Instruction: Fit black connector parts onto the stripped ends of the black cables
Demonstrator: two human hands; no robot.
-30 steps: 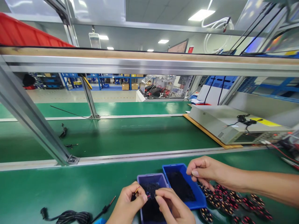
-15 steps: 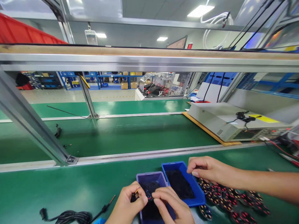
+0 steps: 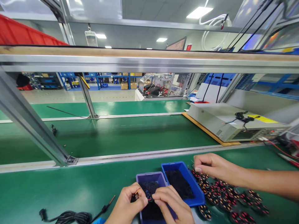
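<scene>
Both left hand (image 3: 128, 202) and right hand (image 3: 173, 203) pinch small wired part (image 3: 149, 197) with closed fingertips over the purple bin (image 3: 149, 174), best steadily, without pulling thin wires (image 3: 137, 190).

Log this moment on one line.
left hand: pinching small wires | right hand: over purple bin | co-worker's hand: near blue bin

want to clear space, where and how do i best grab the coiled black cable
Put the grip on the bundled middle of the coiled black cable, coming from above: its loops lie gathered on the green bench, while the single ends stick out either side and would likely let the coil drag.
</scene>
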